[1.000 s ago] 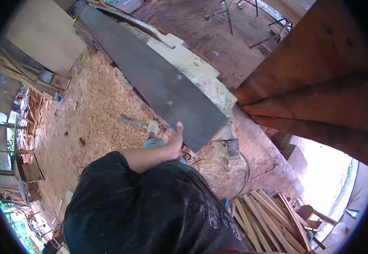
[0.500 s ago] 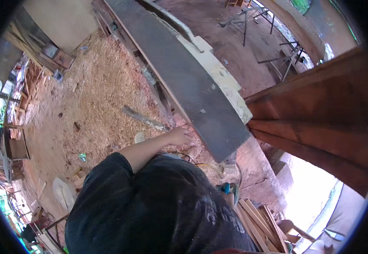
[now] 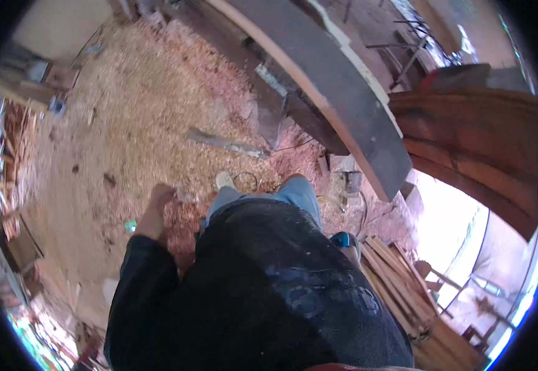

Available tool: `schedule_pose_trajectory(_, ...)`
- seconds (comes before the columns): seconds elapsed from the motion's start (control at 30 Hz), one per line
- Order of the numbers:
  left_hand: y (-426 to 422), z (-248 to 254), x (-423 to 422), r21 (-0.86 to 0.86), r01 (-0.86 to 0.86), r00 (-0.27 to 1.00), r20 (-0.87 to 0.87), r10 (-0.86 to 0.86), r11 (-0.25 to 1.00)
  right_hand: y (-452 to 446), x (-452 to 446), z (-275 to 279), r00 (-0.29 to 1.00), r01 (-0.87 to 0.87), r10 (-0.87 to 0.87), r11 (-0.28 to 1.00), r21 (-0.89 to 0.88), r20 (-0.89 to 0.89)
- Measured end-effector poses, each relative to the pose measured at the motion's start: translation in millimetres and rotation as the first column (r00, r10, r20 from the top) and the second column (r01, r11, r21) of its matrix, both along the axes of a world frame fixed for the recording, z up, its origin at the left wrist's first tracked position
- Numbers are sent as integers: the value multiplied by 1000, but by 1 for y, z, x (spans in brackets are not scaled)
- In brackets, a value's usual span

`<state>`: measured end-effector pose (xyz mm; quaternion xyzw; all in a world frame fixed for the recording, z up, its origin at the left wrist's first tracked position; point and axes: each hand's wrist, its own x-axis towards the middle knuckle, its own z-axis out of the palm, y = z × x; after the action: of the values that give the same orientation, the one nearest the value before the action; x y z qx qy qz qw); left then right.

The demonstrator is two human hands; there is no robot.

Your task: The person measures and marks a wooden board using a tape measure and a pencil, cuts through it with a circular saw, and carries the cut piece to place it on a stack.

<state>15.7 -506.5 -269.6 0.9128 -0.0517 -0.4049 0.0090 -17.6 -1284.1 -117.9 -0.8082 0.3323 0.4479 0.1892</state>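
Note:
My left hand (image 3: 163, 193) hangs low at my left side, above the floor strewn with wood shavings (image 3: 139, 111). Its fingers are smeared, and I cannot tell whether they hold anything; a pale blur shows just beside them. I cannot make out my right hand. A teal object (image 3: 341, 238) shows at the right edge of my dark shirt, partly hidden by my body. Up and to the right runs a long dark board (image 3: 349, 80) with a lighter wooden edge, apart from my left hand.
A loose wood strip (image 3: 228, 143) lies on the shavings ahead of my feet. Several wooden slats (image 3: 395, 278) are stacked at my right. A large reddish-brown panel (image 3: 473, 136) juts in from the right. Metal stands (image 3: 405, 55) are at the back right.
My left hand has moved from beside the dark board, back and left to my side. The view has shifted, so the board now sits further right and my legs show.

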Motion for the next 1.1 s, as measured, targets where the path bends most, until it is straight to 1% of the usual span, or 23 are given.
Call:
schedule_pose_trajectory(0.07, 46, -7, -5, 34, 32, 999, 16, -33, 999, 33, -3, -7, 1000, 15, -15, 999, 45, 5)
schedule_pose_trajectory(0.13, 51, 26, 35, 97, -6, 995, -103, 16, 995, 65, -6, -20, 999, 41, -43, 996, 86, 31)
schedule_pose_trajectory(0.17, 52, 24, 57, 46, 74, 996, -53, -72, 996, 82, -3, -23, 997, 63, -65, 995, 78, 27)
schedule_pose_trajectory(0.23, 70, 12, 102, -24, 241, 970, 51, -240, 970, 153, 31, 3, 983, 179, -182, 974, -137, -11)
schedule_pose_trajectory(0.27, 65, 33, 135, -108, 97, 995, 35, -94, 989, 171, 36, 3, 973, 230, -230, 966, -119, 11)
schedule_pose_trajectory(0.3, 48, 47, 168, -194, -68, 995, 63, 82, 979, 188, 41, 1, 960, 280, -278, 955, -98, 31)
schedule_pose_trajectory(0.33, 31, 63, 201, -295, -219, 964, 82, 253, 930, 204, 48, -2, 945, 326, -323, 942, -77, 49)
schedule_pose_trajectory(0.37, 25, 59, 229, -416, -364, 883, 129, 451, 833, 216, 60, -7, 924, 382, -382, 923, -36, 1)
schedule_pose_trajectory(0.4, 11, 81, 265, -422, -367, 886, 113, 450, 829, 235, 82, 5, 917, 399, -399, 917, -8, -24)
schedule_pose_trajectory(0.43, 0, 108, 300, -430, -374, 887, 95, 453, 822, 254, 109, 28, 911, 412, -410, 911, 17, -49)
schedule_pose_trajectory(0.5, -10, 126, 359, -546, -328, 854, 177, 489, 770, 262, 110, -15, 938, 346, -345, 938, -27, 28)
schedule_pose_trajectory(0.53, -11, 135, 381, -599, -306, 838, 201, 508, 740, 262, 114, -47, 939, 343, -343, 939, 8, 18)
schedule_pose_trajectory(0.6, -9, 157, 423, -601, -255, 848, 237, 473, 758, 259, 111, -94, 935, 355, -355, 933, 63, -4)
schedule_pose_trajectory(0.63, -14, 169, 455, -611, -208, 854, 268, 447, 764, 259, 102, -122, 911, 383, -388, 922, 56, 140)
schedule_pose_trajectory(0.73, -31, 206, 523, -594, -167, 840, 333, 429, 787, 275, 152, -89, 949, 283, -279, 959, -9, 151)
schedule_pose_trajectory(0.8, -32, 205, 561, -668, -8, 799, 443, 407, 744, 306, 203, -10, 881, 444, -429, 896, -35, 199)
schedule_pose_trajectory(0.83, -39, 211, 578, -695, 83, 773, 498, 394, 714, 316, 213, -3, 862, 478, -456, 876, -60, 220)
schedule_pose_trajectory(0.87, -46, 219, 598, -712, 176, 742, 550, 383, 680, 323, 224, 5, 820, 550, -529, 834, -45, 216)
schedule_pose_trajectory(0.9, -54, 227, 618, -733, 149, 779, 500, 377, 664, 334, 231, 10, 784, 593, -569, 804, -30, 250)
schedule_pose_trajectory(0.93, -58, 230, 644, -673, 225, 754, 578, 311, 705, 348, 236, 15, 740, 639, -609, 769, -18, 283)
schedule_pose_trajectory(1.0, -69, 228, 695, -541, 385, 682, 712, 164, 748, 388, 242, 30, 614, 710, -630, 704, 15, 474)
schedule_pose_trajectory(1.07, -77, 215, 753, -502, 497, 655, 752, 73, 707, 452, 254, 62, 535, 781, -615, 621, -61, 579)
schedule_pose_trajectory(1.1, -82, 208, 781, -489, 547, 640, 768, 37, 679, 486, 262, 81, 454, 827, -651, 562, -16, 609)
